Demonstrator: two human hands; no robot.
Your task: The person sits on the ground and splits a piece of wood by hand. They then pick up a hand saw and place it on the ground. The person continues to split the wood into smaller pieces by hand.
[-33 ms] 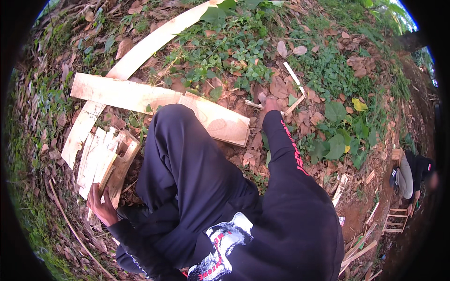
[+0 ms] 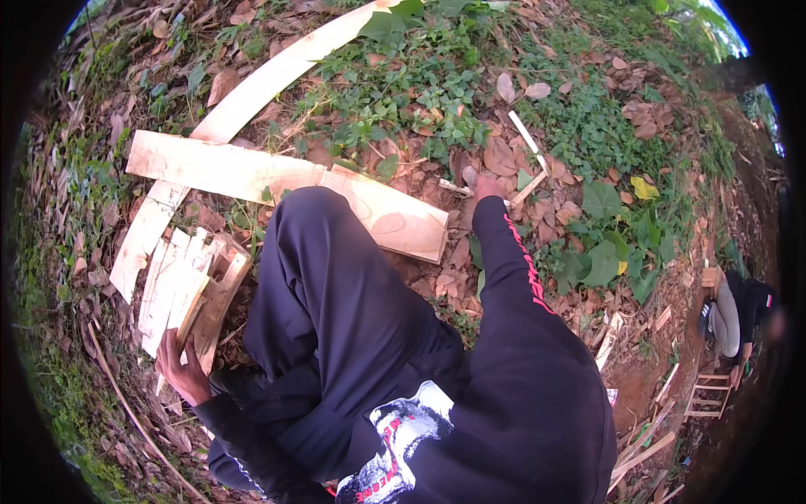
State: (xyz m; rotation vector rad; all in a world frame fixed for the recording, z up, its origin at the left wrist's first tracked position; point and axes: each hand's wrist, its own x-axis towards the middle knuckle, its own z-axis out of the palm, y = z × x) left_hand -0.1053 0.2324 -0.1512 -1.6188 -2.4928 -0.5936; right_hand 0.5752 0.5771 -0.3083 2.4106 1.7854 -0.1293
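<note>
Left of a bent knee (image 2: 311, 223) in dark cloth trousers, a stack of short, pale wooden strips (image 2: 175, 279) lies on leaf-strewn ground (image 2: 453, 281). The person's left hand (image 2: 184, 372) touches the stack's near end, fingers bent and slightly parted; whether they grip it is unclear. Farther forward and right, the right hand (image 2: 489, 187) reaches down by thin, pale wooden sticks (image 2: 523, 132), its fingers too hidden to tell whether they pinch anything. Beyond the stack lie long, pale wooden boards (image 2: 222, 168), two crossing. Far right, a co-worker (image 2: 724, 319) is near a slatted wooden frame (image 2: 712, 387).
</note>
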